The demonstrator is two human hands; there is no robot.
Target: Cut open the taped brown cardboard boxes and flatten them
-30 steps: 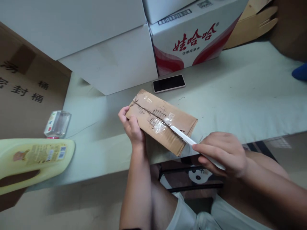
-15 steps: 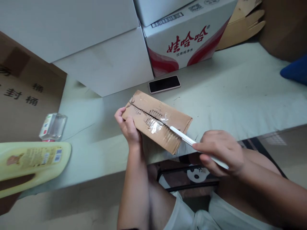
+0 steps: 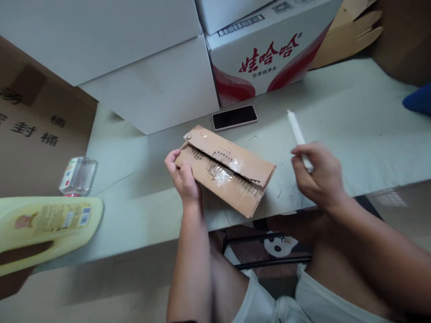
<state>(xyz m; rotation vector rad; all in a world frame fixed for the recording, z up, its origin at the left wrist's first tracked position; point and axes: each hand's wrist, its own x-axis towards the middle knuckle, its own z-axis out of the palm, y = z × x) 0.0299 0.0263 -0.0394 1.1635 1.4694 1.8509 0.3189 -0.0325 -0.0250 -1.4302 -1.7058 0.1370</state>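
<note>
A small brown cardboard box [image 3: 232, 168] lies tilted near the table's front edge. A slit runs along its upper face, with one flap edge slightly raised and torn paper and shiny tape around it. My left hand [image 3: 185, 181] grips the box by its left end, thumb on top. To the right of the box and apart from it, my right hand [image 3: 318, 175] is closed around a slim white box cutter [image 3: 296, 128], which points up and away from me. Its blade cannot be made out.
Behind the box lies a phone [image 3: 235, 117], in front of white cartons [image 3: 161, 89] and a red-and-white water carton [image 3: 266, 67]. At left are a clear bottle [image 3: 82, 175], a yellow jug [image 3: 74, 229] and a large brown carton [image 3: 37, 121]. Something blue [image 3: 419, 101] sits far right.
My right hand has lifted the box cutter out of the slit and moved it up and right, turning it upright. The slit's flap edge stands more open. My left hand keeps its hold.
</note>
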